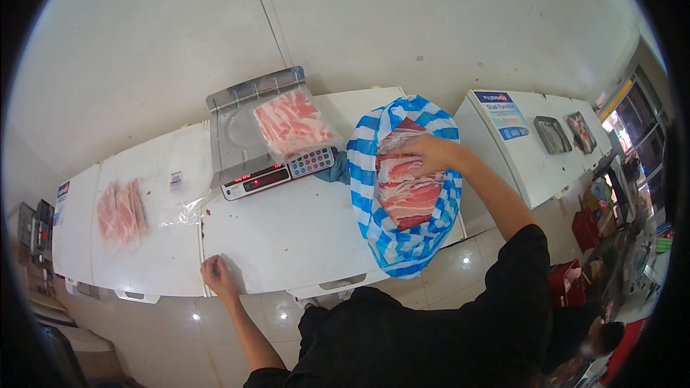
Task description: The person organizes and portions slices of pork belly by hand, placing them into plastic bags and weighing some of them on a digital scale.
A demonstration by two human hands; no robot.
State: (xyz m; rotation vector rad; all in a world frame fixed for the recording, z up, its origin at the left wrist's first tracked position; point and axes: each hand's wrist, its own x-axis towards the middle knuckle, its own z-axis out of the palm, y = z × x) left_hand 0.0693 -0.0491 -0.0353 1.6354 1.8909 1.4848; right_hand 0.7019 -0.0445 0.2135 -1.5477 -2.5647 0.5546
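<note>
My right hand [431, 154] reaches into a blue-and-white striped plastic bag [365, 210], its fingers bent onto sliced pork belly [408, 197] that fills the bag. The fingertips are partly hidden among the slices. Beside the bag, a digital scale [237, 133] with a metal tray carries a clear plastic bag of pork belly slices [291, 123]. My left hand [218, 274] rests with curled fingers at the front edge of the white freezer lid [287, 244]; nothing shows in it.
Another clear bag of meat slices [122, 212] lies flat to the left, near a small label [175, 179]. A blue cloth [335, 169] sits between scale and striped bag. Two black trays, one of them a meat tray [581, 133], stand on the right freezer [517, 165]. A wall runs behind.
</note>
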